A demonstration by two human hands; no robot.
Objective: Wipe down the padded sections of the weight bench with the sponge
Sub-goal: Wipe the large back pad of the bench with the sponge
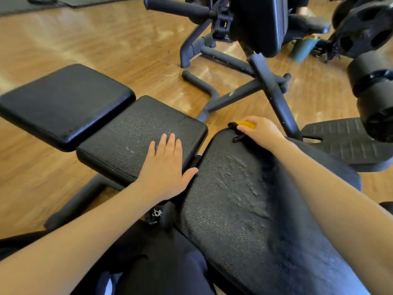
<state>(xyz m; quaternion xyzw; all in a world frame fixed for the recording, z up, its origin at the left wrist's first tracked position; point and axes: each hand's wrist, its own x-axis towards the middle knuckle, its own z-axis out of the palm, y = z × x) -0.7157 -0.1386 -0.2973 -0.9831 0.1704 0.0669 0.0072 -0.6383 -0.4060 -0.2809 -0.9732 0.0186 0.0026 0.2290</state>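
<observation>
1. the right hand [258, 129] holds a yellow sponge [246, 124] with bent fingers and presses it on the far end of the big black bumpy back pad [229, 199]
2. the left hand [165, 165] lies flat with straight fingers on the black middle seat pad [131, 133], holding nothing
3. a smooth shiny black pad [63, 103] sits just beside the middle pad, on the left
4. the back pad has wet foamy marks
5. the brown wood floor [106, 50] is under the bench, with a green cup [303, 47] far off
</observation>
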